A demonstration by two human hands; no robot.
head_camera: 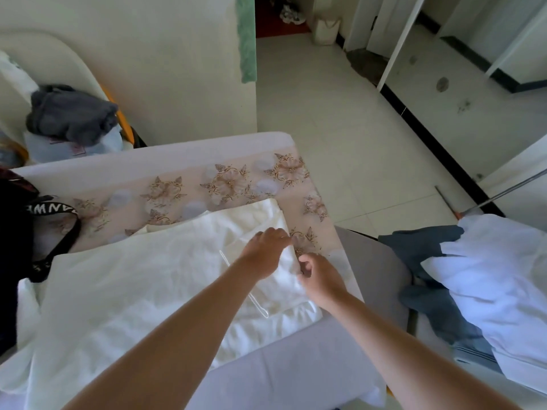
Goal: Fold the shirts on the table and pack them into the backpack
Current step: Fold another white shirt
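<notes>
Spread across the floral-clothed table, crumpled and hanging off the near edge: white shirt. Pinching its right-hand fold, left hand, fingers curled down over the cloth; just beside it, right hand, thumb and fingers nipping the same edge. At far left, black backpack, cut off by the frame, lettered strap trailing onto the table; shows nothing of its inside. At right, heap of blue and white clothes, partly out of view.
</notes>
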